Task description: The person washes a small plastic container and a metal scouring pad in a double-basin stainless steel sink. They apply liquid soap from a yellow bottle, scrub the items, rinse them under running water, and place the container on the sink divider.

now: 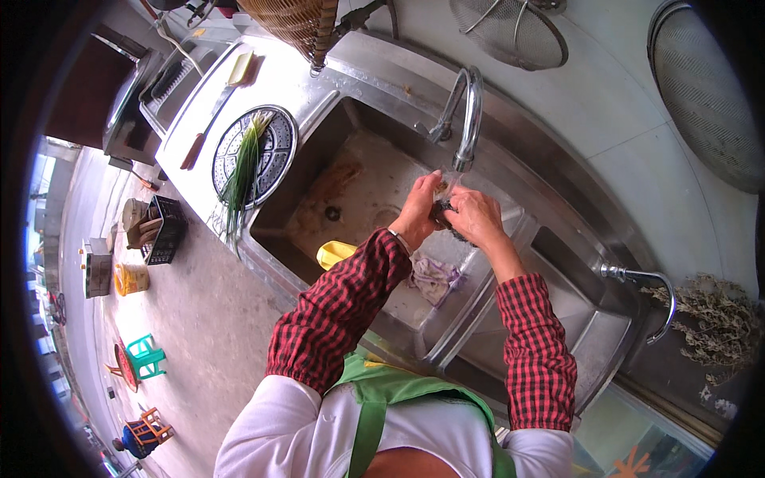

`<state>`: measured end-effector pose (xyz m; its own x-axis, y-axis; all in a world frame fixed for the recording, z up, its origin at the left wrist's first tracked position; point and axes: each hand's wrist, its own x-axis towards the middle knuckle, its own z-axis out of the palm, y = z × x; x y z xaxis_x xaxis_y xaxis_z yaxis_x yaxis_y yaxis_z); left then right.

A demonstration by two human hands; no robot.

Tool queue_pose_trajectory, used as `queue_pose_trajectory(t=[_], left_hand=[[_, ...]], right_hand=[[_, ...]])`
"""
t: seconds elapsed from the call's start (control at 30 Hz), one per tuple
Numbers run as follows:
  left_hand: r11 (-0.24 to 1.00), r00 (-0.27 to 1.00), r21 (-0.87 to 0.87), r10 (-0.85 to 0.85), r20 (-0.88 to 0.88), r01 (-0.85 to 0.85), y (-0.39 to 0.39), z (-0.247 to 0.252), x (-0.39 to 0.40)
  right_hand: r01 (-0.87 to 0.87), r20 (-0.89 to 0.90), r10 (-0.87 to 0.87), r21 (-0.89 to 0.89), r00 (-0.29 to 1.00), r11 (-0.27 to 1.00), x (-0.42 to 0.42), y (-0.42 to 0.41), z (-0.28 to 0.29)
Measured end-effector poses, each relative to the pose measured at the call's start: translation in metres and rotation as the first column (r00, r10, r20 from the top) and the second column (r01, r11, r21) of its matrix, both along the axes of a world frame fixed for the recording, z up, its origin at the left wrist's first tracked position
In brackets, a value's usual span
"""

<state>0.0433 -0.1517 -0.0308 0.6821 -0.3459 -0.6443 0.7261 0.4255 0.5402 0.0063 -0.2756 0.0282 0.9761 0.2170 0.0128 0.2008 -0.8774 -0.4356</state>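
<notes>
My left hand (420,206) and my right hand (476,215) meet under the curved chrome faucet (468,134), over the stainless steel sink basin (370,179). Between them they grip a dark, wet-looking clump (442,214); fingers cover much of it, and I cannot tell what it is. Water runs from the spout onto the fingers. Below my hands a crumpled purplish-white cloth (435,278) lies in the basin. Partly behind my left forearm sits a yellow plastic object (334,254).
Left of the basin, green scallions (242,164) lie across a round perforated steamer plate (276,149), near a wooden-handled tool (209,122). A second faucet (642,276) rises at right by dried herbs (711,322). Wire strainers (520,36) hang above. A black crate (166,230) stands on the floor.
</notes>
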Motion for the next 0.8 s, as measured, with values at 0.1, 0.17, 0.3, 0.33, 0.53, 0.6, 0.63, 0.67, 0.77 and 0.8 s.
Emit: queue_pose_trajectory(t=[0.1,0.17,0.3,0.33,0.53,0.6,0.63,0.67,0.77,0.8], left_hand=[[0.994,0.994,0.026,0.106,0.035,-0.107,-0.001,0.004,-0.006],[0.987,0.988,0.066,0.139,0.062,-0.143,0.003,0.002,-0.005],[0.993,0.995,-0.081,0.082,-0.056,-0.086,0.013,0.000,0.004],[0.989,0.993,-0.107,0.092,-0.070,-0.099,0.019,-0.006,0.005],[0.996,0.996,0.008,0.086,-0.019,-0.086,0.001,0.005,-0.001],[0.998,0.998,0.023,0.056,-0.037,-0.056,-0.003,0.008,-0.003],[0.997,0.997,0.050,0.066,-0.028,-0.065,-0.003,0.011,-0.003],[0.994,0.997,0.076,0.075,-0.019,-0.073,-0.004,0.015,-0.004],[0.994,0.993,-0.004,0.108,-0.049,-0.108,0.005,-0.005,0.002],[0.990,0.986,-0.012,0.135,-0.096,-0.137,0.007,-0.003,0.003]], right_hand=[[-0.109,0.063,0.112,-0.045,0.992,0.993,0.000,0.009,-0.005],[-0.111,0.150,0.139,-0.184,0.979,0.977,-0.003,0.010,-0.019],[0.081,0.273,-0.001,-0.280,0.962,0.957,0.004,-0.016,-0.029],[0.084,0.276,-0.047,-0.122,0.960,0.989,0.004,-0.010,-0.010],[-0.080,-0.048,0.082,0.038,0.996,0.996,0.007,0.002,0.012],[-0.056,-0.082,0.055,-0.004,0.995,0.998,0.007,0.008,0.010],[-0.076,-0.002,0.076,-0.037,0.997,0.996,0.007,0.009,0.005],[-0.093,0.077,0.099,-0.072,0.992,0.993,0.008,0.009,-0.003],[-0.157,0.250,0.205,-0.197,0.946,0.968,0.007,0.006,-0.015],[-0.139,0.254,0.201,-0.242,0.946,0.960,0.006,0.003,-0.016]])
